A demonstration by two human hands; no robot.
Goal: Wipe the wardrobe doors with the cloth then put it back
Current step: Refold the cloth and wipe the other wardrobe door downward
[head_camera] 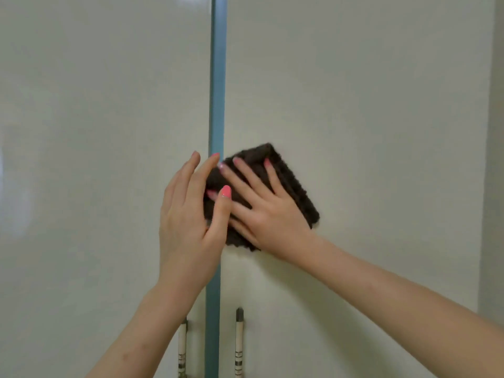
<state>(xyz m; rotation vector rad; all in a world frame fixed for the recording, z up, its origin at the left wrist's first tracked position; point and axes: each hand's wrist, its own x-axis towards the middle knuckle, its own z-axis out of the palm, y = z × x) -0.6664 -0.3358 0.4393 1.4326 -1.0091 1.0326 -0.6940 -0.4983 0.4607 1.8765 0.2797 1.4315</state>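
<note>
A dark brown folded cloth (pixel 293 186) lies flat against the right wardrobe door (pixel 368 105), just right of the blue-green strip (pixel 217 91) between the two doors. My right hand (pixel 261 208) presses on the cloth with its fingers spread and straight. My left hand (pixel 188 219) is raised in front of the strip and the cloth's left edge, fingers straight and thumb up. Whether it touches the cloth I cannot tell. The left wardrobe door (pixel 95 132) is glossy and pale.
Two vertical bar handles hang below the hands, the left handle (pixel 182 350) and the right handle (pixel 239 345), one on each side of the strip. A pale wall or side panel (pixel 493 186) borders the right door.
</note>
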